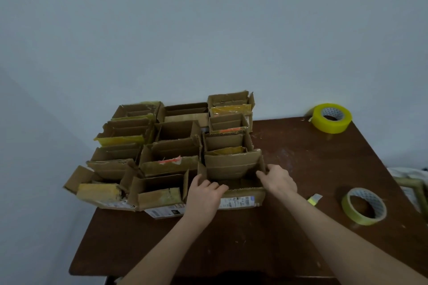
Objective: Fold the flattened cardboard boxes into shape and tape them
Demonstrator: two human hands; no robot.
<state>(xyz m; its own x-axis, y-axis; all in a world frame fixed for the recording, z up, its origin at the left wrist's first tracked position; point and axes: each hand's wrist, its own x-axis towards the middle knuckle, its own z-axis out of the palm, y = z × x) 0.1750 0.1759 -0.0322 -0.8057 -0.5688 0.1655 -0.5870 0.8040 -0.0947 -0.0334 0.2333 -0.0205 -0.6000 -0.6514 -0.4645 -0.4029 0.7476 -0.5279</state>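
An open cardboard box (243, 195) stands at the right end of the nearest row of folded boxes (169, 157), which crowd the back left part of the dark wooden table (231, 238). Its front wall, with a white shipping label on it, faces the person. The left hand (203, 194) grips the box at its near left corner, fingers (218, 186) curled over the front rim and dipping inside. The right hand (279, 180) holds the right wall, its fingertips (261, 174) hooked over the top edge; whether the thumb presses the outside of that wall is hard to tell, as the hand hides it. The box sits between the two hands, touching the neighbouring box on its left. A thick yellow tape roll (331, 118) stands at the far right corner, a thinner tape roll (364, 206) lies flat near the right edge, and a small tape scrap (314, 199) lies just beside the right wrist.
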